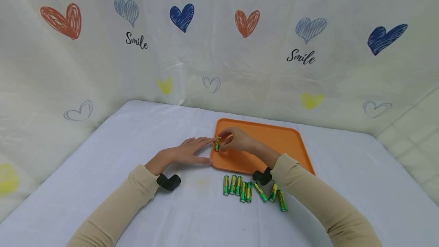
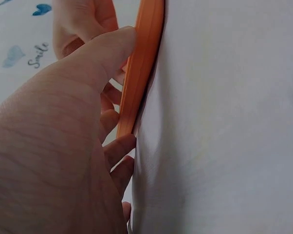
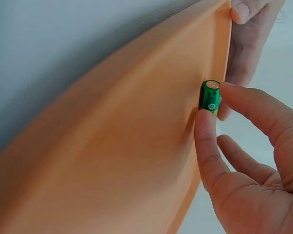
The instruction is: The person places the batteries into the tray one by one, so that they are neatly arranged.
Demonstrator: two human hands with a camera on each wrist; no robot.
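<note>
A green and yellow battery stands out at the left side of the orange tray. My right hand pinches that battery between thumb and fingers; its flat end faces up in the right wrist view, where the green casing shows beside the fingertips. My left hand rests along the tray's left edge with fingers spread. In the left wrist view its thumb touches the tray's orange rim, and the other fingers reach along the outside of the rim.
In front of the tray, several more green and yellow batteries lie on the white tablecloth, some under the right forearm's inner side. Behind the table hangs a pale curtain printed with hearts. Black wrist bands sit on both wrists.
</note>
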